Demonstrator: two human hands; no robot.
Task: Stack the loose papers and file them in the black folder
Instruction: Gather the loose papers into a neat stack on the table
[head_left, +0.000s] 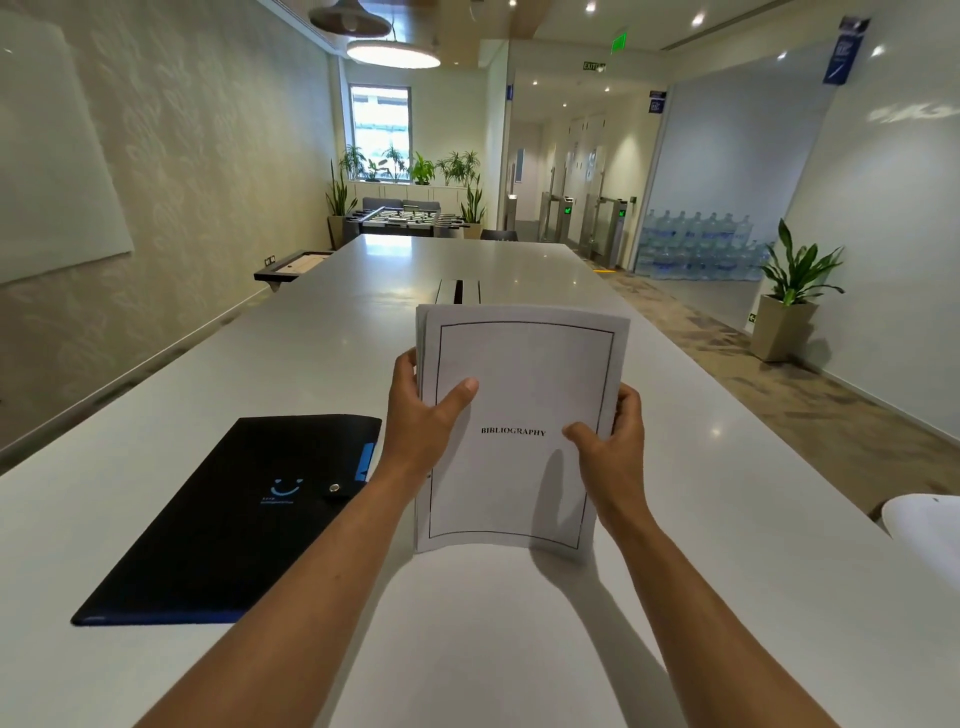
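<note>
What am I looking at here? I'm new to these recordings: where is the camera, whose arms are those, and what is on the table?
There is no machine: one wide-angle camera sits on a person's head, looking forward and down, so the arms are the wearer's own. The left hand and right hand hold a stack of papers upright by its side edges, its bottom edge at the white table. The front sheet reads BIBLIOGRAPHY. The black folder lies flat and snapped shut to the left. A white object shows at the right edge; I cannot tell what it is.
</note>
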